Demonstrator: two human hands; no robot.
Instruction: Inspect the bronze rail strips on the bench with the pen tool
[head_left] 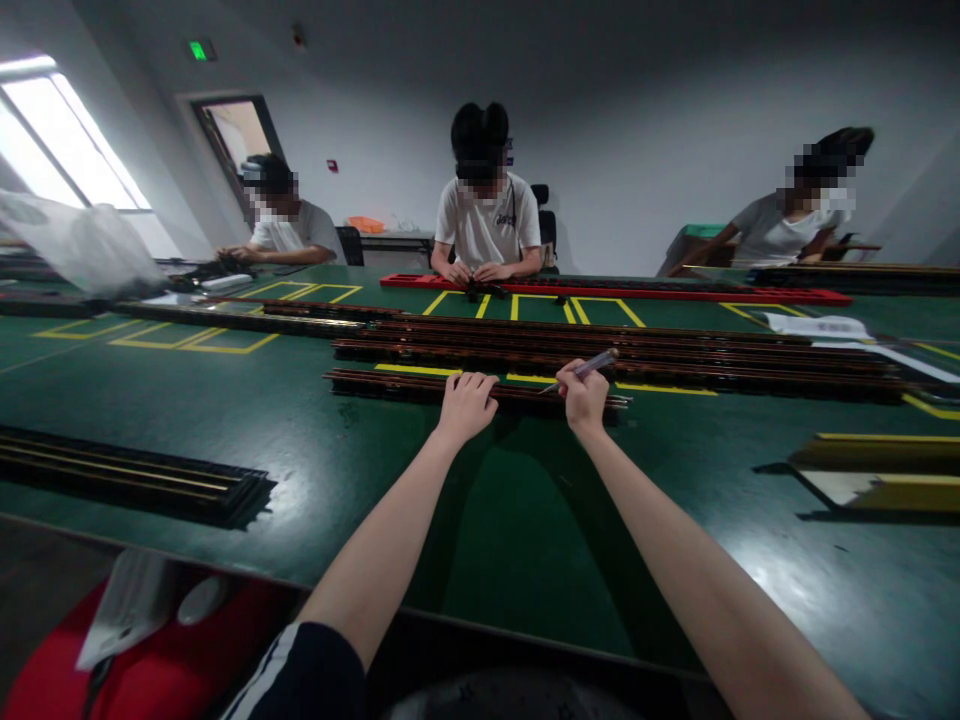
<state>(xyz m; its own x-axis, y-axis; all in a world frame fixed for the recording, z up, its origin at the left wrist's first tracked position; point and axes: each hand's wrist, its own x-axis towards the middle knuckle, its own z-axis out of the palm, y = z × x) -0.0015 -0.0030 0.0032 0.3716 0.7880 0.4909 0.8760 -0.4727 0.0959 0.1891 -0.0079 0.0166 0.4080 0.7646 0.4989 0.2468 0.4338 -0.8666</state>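
A long, narrow bundle of dark, brown-edged strips (390,384) lies on a smooth green tabletop (187,400). Over the bundle's middle: left hand (468,405), fingers bent; whether they grip it cannot be told. Toward its right end: right hand (585,398), closed around a slim, pen-like tool (602,360), tip slanting down to the bundle. Behind the bundle: a wider stack of similar strips (720,364).

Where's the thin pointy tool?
In the head view, right of centre, the tool is in the right hand, near the right end of the dark strips.
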